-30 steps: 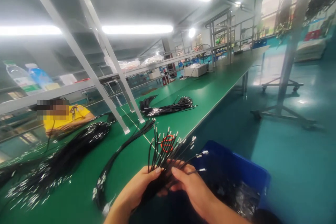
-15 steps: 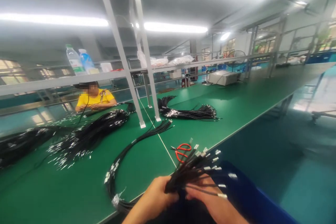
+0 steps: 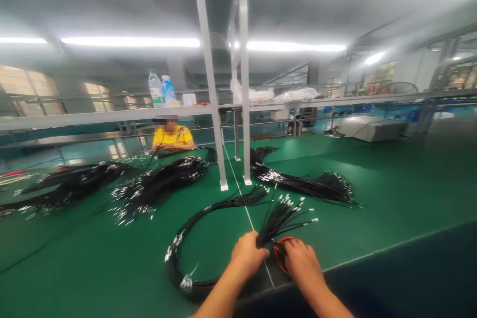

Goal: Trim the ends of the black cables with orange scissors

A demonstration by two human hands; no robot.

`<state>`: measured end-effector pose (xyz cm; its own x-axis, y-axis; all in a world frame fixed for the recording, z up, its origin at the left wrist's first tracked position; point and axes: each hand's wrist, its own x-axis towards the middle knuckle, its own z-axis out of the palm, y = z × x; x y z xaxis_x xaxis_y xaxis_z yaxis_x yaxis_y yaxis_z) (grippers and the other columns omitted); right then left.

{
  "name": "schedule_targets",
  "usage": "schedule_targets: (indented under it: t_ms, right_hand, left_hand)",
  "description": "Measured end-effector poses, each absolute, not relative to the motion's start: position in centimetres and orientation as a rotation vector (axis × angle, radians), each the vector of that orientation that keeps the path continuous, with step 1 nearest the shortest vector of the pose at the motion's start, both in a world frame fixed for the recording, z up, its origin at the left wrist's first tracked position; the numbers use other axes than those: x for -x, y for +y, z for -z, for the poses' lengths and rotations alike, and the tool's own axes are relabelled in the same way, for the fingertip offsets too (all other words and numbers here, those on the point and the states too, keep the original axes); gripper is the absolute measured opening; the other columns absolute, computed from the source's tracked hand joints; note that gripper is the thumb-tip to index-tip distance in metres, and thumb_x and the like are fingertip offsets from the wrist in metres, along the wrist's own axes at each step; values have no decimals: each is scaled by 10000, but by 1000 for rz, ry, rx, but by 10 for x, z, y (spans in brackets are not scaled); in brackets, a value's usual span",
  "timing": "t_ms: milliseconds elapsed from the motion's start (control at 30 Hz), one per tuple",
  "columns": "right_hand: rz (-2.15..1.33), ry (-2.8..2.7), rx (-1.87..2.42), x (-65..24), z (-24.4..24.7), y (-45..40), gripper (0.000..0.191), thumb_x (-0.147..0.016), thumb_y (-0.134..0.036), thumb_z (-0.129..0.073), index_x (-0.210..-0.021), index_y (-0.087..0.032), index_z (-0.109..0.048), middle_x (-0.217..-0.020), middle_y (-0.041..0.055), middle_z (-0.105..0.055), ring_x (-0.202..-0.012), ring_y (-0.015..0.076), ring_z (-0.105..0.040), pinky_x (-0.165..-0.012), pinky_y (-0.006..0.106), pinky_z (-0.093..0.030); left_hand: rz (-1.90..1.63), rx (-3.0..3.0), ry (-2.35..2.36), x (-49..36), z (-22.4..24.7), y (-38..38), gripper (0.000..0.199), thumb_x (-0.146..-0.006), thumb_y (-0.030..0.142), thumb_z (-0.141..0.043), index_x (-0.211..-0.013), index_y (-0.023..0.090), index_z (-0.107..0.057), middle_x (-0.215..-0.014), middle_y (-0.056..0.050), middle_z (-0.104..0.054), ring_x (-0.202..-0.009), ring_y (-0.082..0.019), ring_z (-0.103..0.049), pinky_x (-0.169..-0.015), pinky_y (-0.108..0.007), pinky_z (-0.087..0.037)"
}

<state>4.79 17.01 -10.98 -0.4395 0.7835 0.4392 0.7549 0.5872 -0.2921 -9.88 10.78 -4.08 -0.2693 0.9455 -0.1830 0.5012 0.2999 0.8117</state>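
Note:
My left hand [image 3: 249,254] is closed around a bundle of thin black cables [image 3: 276,223], whose white-tipped ends fan out up and to the right. The bundle's other part curves away left over the table, with clear wrapping [image 3: 186,283] around it. Close by on the right, my right hand [image 3: 303,261] has its fingers curled over the red-handled scissors [image 3: 278,258] at the table's front edge. One red loop shows beside the fingers; the blades are mostly hidden.
More black cable bundles lie on the green table [image 3: 122,268], one at the right [image 3: 313,184] and others at the left [image 3: 167,176]. Two white posts [image 3: 246,149] rise from the table to a shelf with bottles [image 3: 156,90]. A person in yellow [image 3: 175,138] sits across.
My right hand has left the cable bundle and taken hold of the scissors on the table. My left hand still grips the bundle. The view has swung right-to-left, so things appear farther right.

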Motion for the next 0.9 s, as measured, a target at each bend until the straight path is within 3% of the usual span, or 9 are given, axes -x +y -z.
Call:
schedule_targets:
  t_ms: [133,267,400,500,600,733,800,833,900]
  right_hand:
    - [58,-2285,1313,-89,106,191,257,-764,-37,-495,-758,-177,-711,-800,171,-715,-794,357,-661,-669,459,-473]
    - [36,-2250,1328,-130,107,221,286,-764,-131,-454,-827,-214,-721,-814,155,-737,-721,339,-671,-575,424,-470]
    - [-107,-2261,1409,-155,103,243,272,-744,-261,-439,-744,-240,-711,-717,139,-736,-645,327,-659,-523,410,-477]
    - [-125,-2253,1450,-164,90,244,337,-775,-270,-375,-798,-219,-707,-778,148,-743,-716,315,-672,-575,408,-504]
    - [-62,-2241,1397,-155,72,224,418,-838,-264,-306,-1025,-161,-664,-1064,184,-696,-974,344,-624,-765,487,-479]
    - [-99,-2441,1029,-104,62,182,385,-823,-261,-417,-1137,-209,-635,-1152,86,-685,-1097,260,-588,-956,406,-402]
    - [-103,-2552,821,-74,67,167,507,-710,-212,-540,-1213,-255,-589,-1277,36,-620,-1196,271,-523,-1005,430,-359]
    - [-59,-2631,744,-62,72,162,612,-658,-168,-561,-1266,-234,-544,-1316,61,-587,-1216,303,-502,-999,485,-351]
    - [-32,-2673,686,-45,84,156,642,-574,-79,-575,-1199,-224,-593,-1188,75,-676,-1100,317,-591,-939,504,-395]
  left_hand:
    - [-611,-1371,2122,77,46,117,259,-760,237,-703,-1004,163,-654,-1080,-110,-651,-1024,-283,-591,-885,-473,-444]
    - [-544,-1517,2182,69,46,111,550,-536,301,-840,-1050,182,-684,-1163,-148,-640,-1088,-348,-553,-921,-429,-419]
    - [-542,-1473,2430,108,30,81,371,-784,317,-651,-1125,172,-637,-1191,-109,-617,-1122,-259,-529,-949,-355,-404]
    - [-453,-1222,2771,163,13,53,319,-884,281,-558,-1174,148,-563,-1262,-106,-547,-1168,-274,-493,-966,-490,-385]
    - [-304,-926,2968,211,5,36,333,-896,309,-555,-1197,166,-540,-1244,-98,-552,-1075,-259,-563,-891,-489,-465]
    - [-181,-770,2970,235,14,37,316,-896,301,-561,-1180,162,-549,-1178,-89,-589,-974,-225,-612,-805,-429,-524]
    - [-157,-755,2969,237,22,40,300,-896,293,-562,-1166,162,-556,-1157,-84,-599,-951,-216,-620,-786,-411,-533]
    - [-148,-748,2978,238,25,40,291,-897,290,-560,-1160,163,-560,-1152,-83,-601,-943,-212,-622,-782,-407,-534]
    - [-136,-745,3007,244,26,36,283,-899,288,-559,-1153,164,-564,-1143,-81,-605,-932,-207,-625,-774,-399,-537]
